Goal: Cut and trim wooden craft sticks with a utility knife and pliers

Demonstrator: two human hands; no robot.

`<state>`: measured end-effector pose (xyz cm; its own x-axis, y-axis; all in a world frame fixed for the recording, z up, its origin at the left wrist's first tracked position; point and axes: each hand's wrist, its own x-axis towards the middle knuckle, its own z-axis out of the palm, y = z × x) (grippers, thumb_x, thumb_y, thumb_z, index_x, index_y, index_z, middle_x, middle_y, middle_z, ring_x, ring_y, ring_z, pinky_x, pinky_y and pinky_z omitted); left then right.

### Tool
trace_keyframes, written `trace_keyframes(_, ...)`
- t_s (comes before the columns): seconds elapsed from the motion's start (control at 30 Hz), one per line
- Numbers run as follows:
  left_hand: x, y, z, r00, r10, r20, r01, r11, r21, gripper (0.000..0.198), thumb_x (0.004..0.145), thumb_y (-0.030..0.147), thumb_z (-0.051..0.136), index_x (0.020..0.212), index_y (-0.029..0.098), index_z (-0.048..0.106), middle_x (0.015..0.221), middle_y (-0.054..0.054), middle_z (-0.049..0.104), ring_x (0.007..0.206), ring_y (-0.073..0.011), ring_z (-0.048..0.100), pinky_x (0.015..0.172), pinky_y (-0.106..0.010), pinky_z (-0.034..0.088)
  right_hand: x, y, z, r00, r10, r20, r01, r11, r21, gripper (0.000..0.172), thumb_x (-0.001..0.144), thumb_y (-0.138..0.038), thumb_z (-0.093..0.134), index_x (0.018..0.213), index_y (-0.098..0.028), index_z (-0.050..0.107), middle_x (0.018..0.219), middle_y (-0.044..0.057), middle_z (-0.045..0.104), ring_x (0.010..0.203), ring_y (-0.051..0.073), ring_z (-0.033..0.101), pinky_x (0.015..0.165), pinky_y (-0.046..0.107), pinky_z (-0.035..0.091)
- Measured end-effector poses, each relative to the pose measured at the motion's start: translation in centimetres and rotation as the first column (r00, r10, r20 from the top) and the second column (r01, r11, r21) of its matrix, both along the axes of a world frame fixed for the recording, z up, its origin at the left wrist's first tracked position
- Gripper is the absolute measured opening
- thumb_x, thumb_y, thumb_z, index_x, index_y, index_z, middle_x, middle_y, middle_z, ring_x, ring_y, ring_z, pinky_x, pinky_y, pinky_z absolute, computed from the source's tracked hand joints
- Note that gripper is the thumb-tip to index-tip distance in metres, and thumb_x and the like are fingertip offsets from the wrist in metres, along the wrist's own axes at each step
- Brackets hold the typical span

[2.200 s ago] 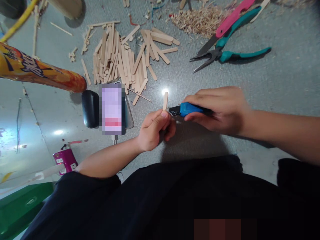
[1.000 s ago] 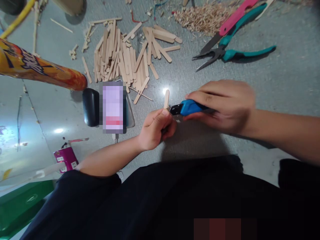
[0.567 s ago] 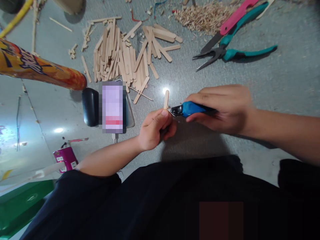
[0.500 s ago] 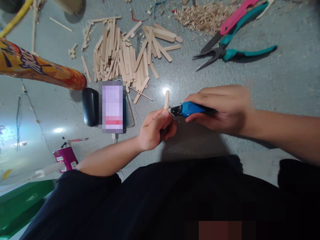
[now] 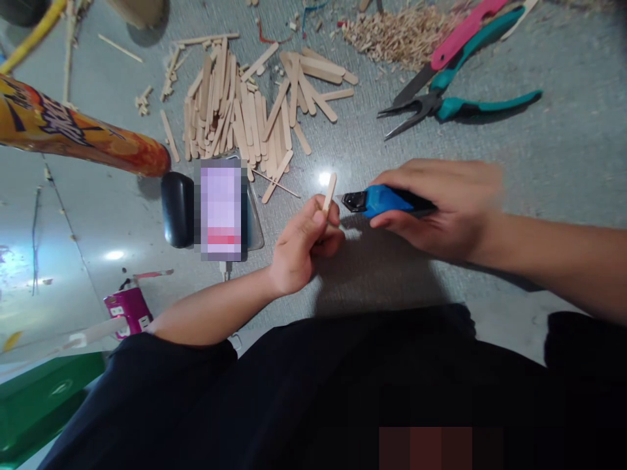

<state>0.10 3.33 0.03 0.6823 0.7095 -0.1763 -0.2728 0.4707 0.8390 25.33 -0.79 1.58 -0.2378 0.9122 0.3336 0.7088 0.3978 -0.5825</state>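
Observation:
My left hand [image 5: 301, 251] pinches a short wooden craft stick [image 5: 329, 191] between thumb and fingers, its rounded end pointing up. My right hand [image 5: 443, 205] is closed round a blue-handled cutter [image 5: 385, 200], whose dark tip points left and sits a little apart from the stick. Both hands hover low over the grey floor, just in front of my dark-clothed lap.
A heap of craft sticks [image 5: 245, 111] lies beyond the hands, with wood offcuts [image 5: 396, 32] at the top. Teal pliers [image 5: 450, 104] and a pink-handled tool [image 5: 458, 32] lie top right. A phone [image 5: 220, 209], a black case [image 5: 177, 210] and an orange tube [image 5: 78, 137] lie left.
The cutter tip, which was touching the stick just above my left fingers, has drawn back to the right and up. The stick now tilts slightly right.

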Motion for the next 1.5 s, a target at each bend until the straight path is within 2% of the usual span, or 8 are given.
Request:
trace_keyframes(0.2, 0.4, -0.1, 0.1, 0.994, 0.108, -0.031, -0.109, 0.993, -0.044, 0.05, 0.106, 0.066, 0.083, 0.097, 0.026, 0.053, 0.066, 0.01, 0.043, 0.052, -0.0086, 0.034, 0.054, -0.025, 0.034, 0.2, 0.0, -0.3, 0.999, 0.03, 0.035, -0.027, 0.997, -0.071, 0.051, 0.119, -0.078, 0.055, 0.119, -0.034, 0.079, 0.098, 0.006, 0.084, 0.087, 0.028, 0.077, 0.075, 0.045, 0.055)
trace_keyframes(0.3, 0.7, 0.0, 0.3, 0.985, 0.168, -0.037, -0.17, 0.983, -0.065, 0.055, 0.101, 0.061, 0.092, 0.092, 0.025, 0.052, 0.08, 0.005, 0.057, 0.062, -0.0092, 0.051, 0.061, -0.024, 0.047, 0.4, 0.1, -0.4, 0.997, 0.07, 0.019, -0.07, 0.997, -0.016, 0.056, 0.117, -0.081, 0.055, 0.114, -0.03, 0.079, 0.09, 0.005, 0.079, 0.079, 0.024, 0.073, 0.07, 0.042, 0.051)
trace_keyframes(0.4, 0.7, 0.1, 0.0, 0.977, 0.211, -0.039, -0.213, 0.976, -0.049, 0.054, 0.1, 0.056, 0.096, 0.09, 0.023, 0.054, 0.085, 0.004, 0.061, 0.068, -0.009, 0.058, 0.068, -0.025, 0.054, 0.6, 0.2, -0.6, 0.996, 0.092, 0.013, -0.092, 0.996, -0.002, 0.054, 0.117, -0.08, 0.059, 0.115, -0.03, 0.079, 0.087, 0.004, 0.077, 0.076, 0.023, 0.07, 0.068, 0.04, 0.049)
trace_keyframes(0.63, 0.4, 0.1, -1.0, 0.969, 0.242, -0.042, -0.239, 0.969, 0.066, 0.048, 0.097, 0.056, 0.099, 0.095, 0.023, 0.064, 0.077, 0.006, 0.064, 0.064, -0.0091, 0.06, 0.066, -0.025, 0.053, 0.7, 0.6, -0.9, 0.991, 0.129, -0.027, -0.126, 0.988, 0.093, 0.049, 0.116, -0.073, 0.068, 0.116, -0.025, 0.08, 0.086, 0.004, 0.077, 0.076, 0.021, 0.07, 0.068, 0.037, 0.048)
trace_keyframes(0.8, 0.3, 0.2, -1.1, 0.968, 0.249, 0.017, -0.25, 0.966, 0.068, 0.039, 0.1, 0.048, 0.099, 0.099, 0.022, 0.071, 0.079, 0.005, 0.069, 0.065, -0.0077, 0.064, 0.066, -0.021, 0.055, 0.6, 0.5, -0.9, 0.991, 0.127, -0.028, -0.124, 0.987, 0.106, 0.052, 0.12, -0.071, 0.064, 0.116, -0.022, 0.08, 0.086, 0.003, 0.075, 0.076, 0.02, 0.069, 0.068, 0.035, 0.046)
trace_keyframes(0.97, 0.3, 0.4, -1.3, 0.964, 0.265, 0.019, -0.266, 0.962, 0.062, 0.044, 0.093, 0.048, 0.105, 0.094, 0.022, 0.069, 0.084, 0.005, 0.073, 0.064, -0.007, 0.068, 0.064, -0.02, 0.058, 0.8, 0.4, -0.7, 0.988, 0.154, -0.023, -0.152, 0.985, 0.082, 0.051, 0.119, -0.069, 0.066, 0.12, -0.021, 0.081, 0.088, 0.003, 0.075, 0.076, 0.018, 0.067, 0.069, 0.033, 0.046)
trace_keyframes(1.13, 0.1, 0.5, -1.3, 0.962, 0.269, 0.045, -0.272, 0.955, 0.12, 0.033, 0.097, 0.041, 0.103, 0.093, 0.022, 0.076, 0.088, 0.002, 0.078, 0.07, -0.0083, 0.074, 0.064, -0.019, 0.06, 1.3, 0.6, -0.1, 0.972, 0.231, -0.035, -0.23, 0.973, 0.03, 0.049, 0.12, -0.063, 0.068, 0.123, -0.017, 0.083, 0.088, 0.003, 0.075, 0.074, 0.017, 0.066, 0.067, 0.032, 0.044)
trace_keyframes(1.5, 0.1, 0.4, -0.9, 0.974, 0.201, 0.099, -0.215, 0.966, 0.147, 0.031, 0.094, 0.033, 0.104, 0.084, 0.021, 0.077, 0.079, 0.002, 0.072, 0.063, -0.006, 0.067, 0.058, -0.015, 0.055, 1.3, 0.6, -1.0, 0.949, 0.285, -0.136, -0.286, 0.958, 0.012, 0.039, 0.119, -0.061, 0.071, 0.118, -0.023, 0.082, 0.087, 0.0, 0.076, 0.07, 0.015, 0.064, 0.066, 0.031, 0.045)
